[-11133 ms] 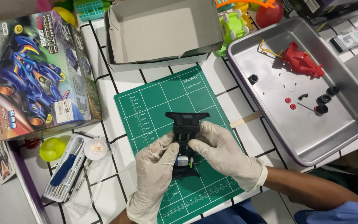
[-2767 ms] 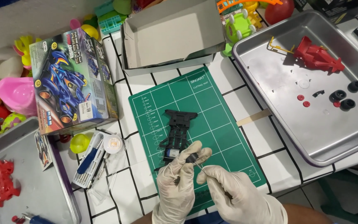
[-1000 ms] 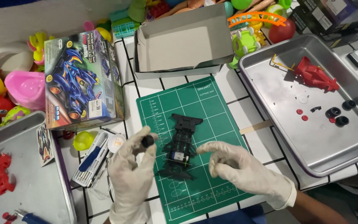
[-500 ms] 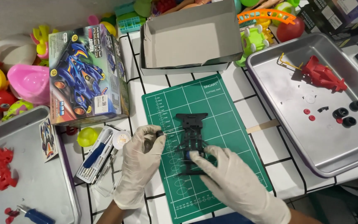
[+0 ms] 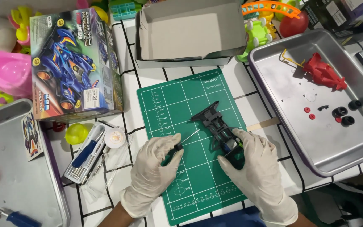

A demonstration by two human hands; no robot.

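Observation:
A black toy-car chassis lies tilted on the green cutting mat. My right hand, in a white glove, grips the chassis at its near end. My gloved left hand holds a small screwdriver by its black handle. Its thin metal shaft points up and right toward the chassis, with a small gap before it.
A metal tray on the right holds a red car body, black wheels and small red parts. An open cardboard box stands behind the mat. At the left are the kit's picture box, a screwdriver set and a second tray.
The chassis has turned from upright to slanting toward the right. My right hand slid onto its near end. My left hand came lower with the screwdriver.

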